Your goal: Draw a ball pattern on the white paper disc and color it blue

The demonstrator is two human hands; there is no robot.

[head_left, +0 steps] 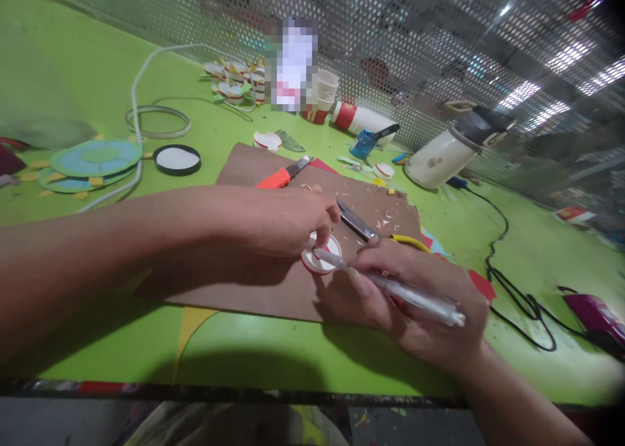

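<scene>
A small white disc with a red edge (319, 256) lies on a sheet of brown cardboard (273, 296). My left hand (303, 221) comes over it from the left, fingers curled down, and its fingertips press on the disc. In my right hand (420, 296) is a clear-barrelled pen (420, 297), its tip meeting the disc beside my left fingertips. A bit of red shows there, partly hidden. Behind my hands lie scissors with a yellow handle (410, 242) and an orange utility knife (280, 178). White shavings (385, 221) are scattered on the cardboard.
Along the mesh screen stand paper cups (326, 88), a blue ink bottle (362, 144) and a leaning white flask (442, 153). At left are blue-green paper discs (95, 159), a black-rimmed lid (176, 159) and a pale cable (134, 97). A black cable (502, 237) runs at right.
</scene>
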